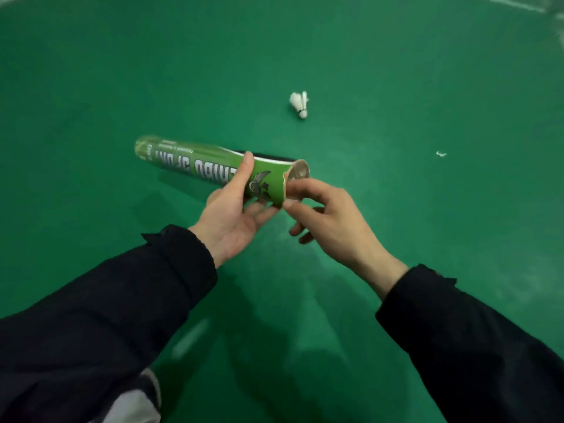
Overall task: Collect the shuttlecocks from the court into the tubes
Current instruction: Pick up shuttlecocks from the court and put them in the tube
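Holding the tube [213, 164] near its open end, left hand [232, 215] wraps it, thumb on top, fingers under. Right hand [323, 215] sits at the mouth, thumb and forefinger on the rim, gripping nothing I can make out. Shuttlecock [299, 104] lies on the court [427, 87] beyond the mouth, well apart from both hands. Likely featherlight and fragile: pinch the cork, not the feathers. Cardboard tube looks stiff but crushable.

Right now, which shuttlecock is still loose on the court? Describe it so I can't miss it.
Start from the green tube gripped in the left hand. Beyond its open end, on the green floor, lies a white shuttlecock. It is far bigger than the white scrap to its right.
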### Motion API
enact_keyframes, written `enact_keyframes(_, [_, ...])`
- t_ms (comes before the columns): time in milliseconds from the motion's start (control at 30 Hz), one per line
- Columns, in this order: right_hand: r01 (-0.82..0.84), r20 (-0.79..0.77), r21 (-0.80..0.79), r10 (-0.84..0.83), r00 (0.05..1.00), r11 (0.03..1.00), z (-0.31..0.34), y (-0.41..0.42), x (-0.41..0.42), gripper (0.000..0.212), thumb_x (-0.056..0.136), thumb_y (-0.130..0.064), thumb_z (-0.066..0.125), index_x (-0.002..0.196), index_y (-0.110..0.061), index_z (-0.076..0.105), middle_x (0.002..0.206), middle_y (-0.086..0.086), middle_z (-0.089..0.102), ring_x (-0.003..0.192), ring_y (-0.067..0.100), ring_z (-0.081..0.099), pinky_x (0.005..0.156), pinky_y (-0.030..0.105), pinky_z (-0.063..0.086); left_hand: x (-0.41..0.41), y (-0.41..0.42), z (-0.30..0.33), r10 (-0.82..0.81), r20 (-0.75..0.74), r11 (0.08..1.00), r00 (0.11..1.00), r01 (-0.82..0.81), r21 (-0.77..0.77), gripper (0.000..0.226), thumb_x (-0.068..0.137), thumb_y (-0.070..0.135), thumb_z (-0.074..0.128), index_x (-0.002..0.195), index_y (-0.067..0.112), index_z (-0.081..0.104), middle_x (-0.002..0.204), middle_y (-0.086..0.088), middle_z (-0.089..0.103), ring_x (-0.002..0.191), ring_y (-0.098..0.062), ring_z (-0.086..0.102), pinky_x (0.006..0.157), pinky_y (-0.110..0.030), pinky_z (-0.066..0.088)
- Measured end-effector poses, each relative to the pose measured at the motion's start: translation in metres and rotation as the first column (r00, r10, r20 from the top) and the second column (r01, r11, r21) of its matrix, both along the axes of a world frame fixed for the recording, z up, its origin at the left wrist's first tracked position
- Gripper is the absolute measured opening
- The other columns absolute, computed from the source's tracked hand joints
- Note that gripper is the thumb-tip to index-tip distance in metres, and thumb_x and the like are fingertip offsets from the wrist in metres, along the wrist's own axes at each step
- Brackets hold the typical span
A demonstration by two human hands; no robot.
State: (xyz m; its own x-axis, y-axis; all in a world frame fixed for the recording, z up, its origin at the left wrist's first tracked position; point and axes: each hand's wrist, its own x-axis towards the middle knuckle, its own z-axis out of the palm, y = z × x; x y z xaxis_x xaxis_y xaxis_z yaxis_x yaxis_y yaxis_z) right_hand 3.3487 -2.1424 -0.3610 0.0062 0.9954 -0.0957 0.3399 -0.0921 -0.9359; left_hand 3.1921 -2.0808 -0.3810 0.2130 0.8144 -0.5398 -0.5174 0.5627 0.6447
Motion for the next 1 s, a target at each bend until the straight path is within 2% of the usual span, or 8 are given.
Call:
enact_keyframes(33, [0.025, 0.023, 0.001, -0.025, 0.999, 1.000, 0.006, 0.005, 0.005, 0.018, 0.097, -0.022, 0.068, 0.113, -0.028, 0.072, 0.096, -0.003, 0.075, 0.065, 0.015, 0.072, 0.065, 0.048, 0.061, 0.001, 0.012, 0.000, -0.029, 0.019, 1.000, 0.999, 0.029, 0.000, 0.066, 0.094, 0.044, 0.072, 0.143, 0.002, 0.058, 0.131, -0.017, 0.073, 0.119, -0.033, 0.072, 0.084, -0.040, 0.064])
enact_keyframes(100, [0.069, 0.066, 0.010, -0.070, 0.995, 0.998, 0.017, 0.019, 0.010, 0.013, 0.094, -0.028, 0.069, 0.105, -0.033, 0.074, 0.090, 0.010, 0.077, 0.066, 0.018, 0.073, 0.064, 0.046, 0.061, -0.004, 0.038, 0.000, -0.056, 0.039, 0.998, 0.998, 0.056, 0.001, 0.062, 0.095, 0.042, 0.072, 0.141, 0.003, 0.059, 0.127, -0.016, 0.075, 0.114, -0.031, 0.075, 0.084, -0.042, 0.065])
enact_keyframes(167, [0.121, 0.101, 0.009, -0.121, 0.988, 0.993, 0.027, 0.038, 0.008, 0.011, 0.093, -0.027, 0.067, 0.099, -0.031, 0.075, 0.087, 0.015, 0.075, 0.064, 0.016, 0.070, 0.062, 0.043, 0.059, -0.017, 0.066, 0.000, -0.058, 0.045, 0.998, 0.997, 0.057, 0.012, 0.060, 0.094, 0.039, 0.072, 0.140, 0.003, 0.058, 0.124, -0.015, 0.076, 0.111, -0.030, 0.076, 0.085, -0.044, 0.065])
enact_keyframes(333, [0.147, 0.162, -0.092, -0.131, 0.978, 0.985, 0.039, 0.099, -0.018, 0.014, 0.098, -0.016, 0.064, 0.097, -0.022, 0.076, 0.092, -0.001, 0.078, 0.062, 0.010, 0.067, 0.058, 0.032, 0.056, -0.069, 0.121, 0.003, -0.072, -0.016, 0.997, 0.997, 0.072, -0.004, 0.055, 0.092, 0.035, 0.073, 0.140, 0.011, 0.058, 0.121, -0.010, 0.078, 0.105, -0.025, 0.077, 0.075, -0.040, 0.066])
enact_keyframes(467, [0.182, 0.214, -0.134, -0.151, 0.965, 0.974, 0.017, 0.143, -0.021, 0.014, 0.097, -0.020, 0.063, 0.096, -0.024, 0.076, 0.088, -0.007, 0.078, 0.062, 0.010, 0.069, 0.058, 0.029, 0.057, -0.083, 0.159, -0.012, -0.078, -0.048, 0.996, 0.996, 0.076, -0.048, 0.058, 0.090, 0.034, 0.074, 0.139, 0.009, 0.056, 0.129, -0.015, 0.072, 0.116, -0.030, 0.070, 0.079, -0.043, 0.067])
enact_keyframes(633, [0.254, 0.157, -0.182, -0.227, 0.961, 0.950, -0.032, 0.193, -0.003, 0.016, 0.097, -0.013, 0.061, 0.101, -0.022, 0.073, 0.090, 0.005, 0.077, 0.060, 0.011, 0.066, 0.056, 0.028, 0.054, -0.058, 0.200, -0.052, -0.068, -0.028, 0.995, 0.997, 0.066, -0.073, 0.076, 0.074, 0.042, 0.081, 0.141, 0.016, 0.056, 0.128, -0.009, 0.074, 0.114, -0.027, 0.072, 0.072, -0.039, 0.066])
enact_keyframes(833, [0.277, 0.096, -0.186, -0.263, 0.960, 0.943, -0.076, 0.248, 0.022, 0.014, 0.098, -0.012, 0.061, 0.093, -0.013, 0.074, 0.087, 0.007, 0.076, 0.058, 0.011, 0.064, 0.055, 0.029, 0.053, 0.007, 0.240, -0.078, -0.010, -0.066, 0.995, 0.998, 0.003, -0.103, 0.059, 0.088, 0.040, 0.080, 0.136, 0.015, 0.057, 0.123, -0.007, 0.076, 0.106, -0.023, 0.075, 0.069, -0.037, 0.064])
enact_keyframes(1000, [0.283, 0.098, -0.091, -0.275, 0.957, 0.955, -0.099, 0.315, 0.062, 0.019, 0.096, -0.022, 0.064, 0.083, -0.009, 0.065, 0.084, 0.018, 0.069, 0.058, 0.012, 0.062, 0.056, 0.033, 0.053, 0.024, 0.266, -0.076, 0.069, -0.121, 0.991, 0.990, -0.082, -0.105, 0.070, 0.076, 0.043, 0.081, 0.136, 0.014, 0.059, 0.122, -0.007, 0.077, 0.109, -0.025, 0.075, 0.071, -0.039, 0.065])
